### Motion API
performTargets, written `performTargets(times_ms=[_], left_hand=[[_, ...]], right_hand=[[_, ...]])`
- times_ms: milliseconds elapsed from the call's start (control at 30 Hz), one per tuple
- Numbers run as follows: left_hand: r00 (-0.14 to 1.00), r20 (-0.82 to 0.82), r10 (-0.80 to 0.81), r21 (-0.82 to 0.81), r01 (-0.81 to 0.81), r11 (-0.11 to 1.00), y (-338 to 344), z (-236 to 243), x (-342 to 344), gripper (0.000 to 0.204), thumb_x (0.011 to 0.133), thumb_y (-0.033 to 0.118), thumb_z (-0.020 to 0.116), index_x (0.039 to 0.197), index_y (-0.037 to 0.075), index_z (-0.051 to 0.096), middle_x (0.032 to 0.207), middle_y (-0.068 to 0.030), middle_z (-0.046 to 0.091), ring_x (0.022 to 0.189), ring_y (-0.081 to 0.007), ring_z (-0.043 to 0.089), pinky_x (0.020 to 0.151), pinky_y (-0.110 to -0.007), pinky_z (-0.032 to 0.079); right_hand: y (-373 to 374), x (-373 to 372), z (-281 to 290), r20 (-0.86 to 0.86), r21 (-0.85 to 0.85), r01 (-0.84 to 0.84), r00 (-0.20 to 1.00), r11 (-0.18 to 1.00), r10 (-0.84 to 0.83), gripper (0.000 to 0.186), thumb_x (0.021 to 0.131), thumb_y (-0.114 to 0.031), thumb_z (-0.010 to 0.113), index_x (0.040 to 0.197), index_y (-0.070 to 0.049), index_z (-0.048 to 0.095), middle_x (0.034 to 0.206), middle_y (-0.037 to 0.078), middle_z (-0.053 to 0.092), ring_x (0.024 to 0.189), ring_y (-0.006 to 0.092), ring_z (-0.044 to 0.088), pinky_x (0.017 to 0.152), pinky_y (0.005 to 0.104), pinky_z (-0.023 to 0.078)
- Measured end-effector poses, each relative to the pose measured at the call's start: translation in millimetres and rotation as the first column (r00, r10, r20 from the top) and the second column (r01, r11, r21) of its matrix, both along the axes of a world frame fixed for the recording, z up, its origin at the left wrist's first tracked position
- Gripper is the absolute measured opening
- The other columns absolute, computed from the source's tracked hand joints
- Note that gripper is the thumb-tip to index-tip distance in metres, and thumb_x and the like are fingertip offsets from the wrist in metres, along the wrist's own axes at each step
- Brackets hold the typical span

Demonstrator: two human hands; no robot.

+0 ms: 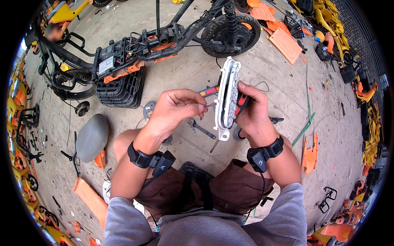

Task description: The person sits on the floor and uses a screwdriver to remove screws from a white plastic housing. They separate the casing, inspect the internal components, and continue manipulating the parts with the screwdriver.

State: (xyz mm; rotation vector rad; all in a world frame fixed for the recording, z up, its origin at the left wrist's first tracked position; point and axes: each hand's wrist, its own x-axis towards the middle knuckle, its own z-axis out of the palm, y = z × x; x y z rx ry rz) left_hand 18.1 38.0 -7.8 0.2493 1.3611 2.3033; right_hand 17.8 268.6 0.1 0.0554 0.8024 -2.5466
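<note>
Before my chest, my right hand is closed around a white oval housing, held on edge with a gap along its side and a mounting tab at its lower end. A screwdriver with a red and black handle is in the same hand, pressed against the housing. Its shaft points down past the tab. At the housing's left side, my left hand is closed, pinching thin coloured wires between thumb and forefinger. Behind the housing shows a tool with an orange-red handle, partly hidden.
A stripped black scooter frame stands ahead, a black crate beneath it. On the concrete floor lie a wrench, a grey seat, orange panels and a green strip. Yellow body parts are piled at the far right.
</note>
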Motion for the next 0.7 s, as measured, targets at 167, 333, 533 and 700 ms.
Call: performTargets(times_ms=[167, 333, 533, 700], left_hand=[[1.0, -0.013, 0.008, 0.008, -0.008, 1.0, 0, 2, 2, 0.014, 0.083, -0.003, 0.069, 0.096, -0.006, 0.069, 0.088, -0.0109, 0.07, 0.078, -0.0158, 0.067, 0.074, -0.027, 0.053], [1.0, -0.026, 0.007, -0.093, -0.009, 0.996, 2, 4, 1, 0.014, 0.084, 0.0, 0.071, 0.096, -0.006, 0.069, 0.088, -0.0108, 0.071, 0.078, -0.0152, 0.066, 0.073, -0.027, 0.053], [0.999, 0.016, -0.032, -0.082, 0.033, 0.996, 4, 8, 1, 0.018, 0.086, 0.002, 0.07, 0.103, -0.006, 0.07, 0.09, -0.0096, 0.071, 0.078, -0.0125, 0.066, 0.071, -0.026, 0.054], [0.993, -0.033, -0.112, -0.139, 0.106, 0.984, 1, 5, 1, 0.018, 0.086, 0.004, 0.072, 0.102, -0.004, 0.071, 0.09, -0.0081, 0.072, 0.078, -0.0108, 0.065, 0.07, -0.024, 0.053]], right_hand=[[-1, 1, -1, 0.025, 0.049, 0.023, 0.999, 0.999, -0.024, 0.033, 0.089, -0.022, 0.058, 0.11, 0.003, 0.064, 0.098, 0.014, 0.071, 0.085, 0.0237, 0.069, 0.084, 0.0391, 0.056], [-11, 6, 10, 0.042, 0.2, 0.134, 0.988, 0.971, -0.145, 0.033, 0.089, -0.025, 0.056, 0.108, 0.002, 0.062, 0.081, 0.011, 0.066, 0.062, 0.0175, 0.056, 0.06, 0.0319, 0.046], [-10, 7, 12, 0.035, 0.213, 0.156, 0.985, 0.964, -0.167, 0.036, 0.086, -0.029, 0.058, 0.1, 0.003, 0.064, 0.083, 0.016, 0.069, 0.074, 0.0262, 0.067, 0.07, 0.0359, 0.056], [-23, 8, 17, 0.038, 0.219, 0.199, 0.977, 0.955, -0.212, 0.039, 0.085, -0.029, 0.059, 0.106, 0.004, 0.063, 0.085, 0.014, 0.068, 0.072, 0.0251, 0.066, 0.066, 0.0345, 0.054]])
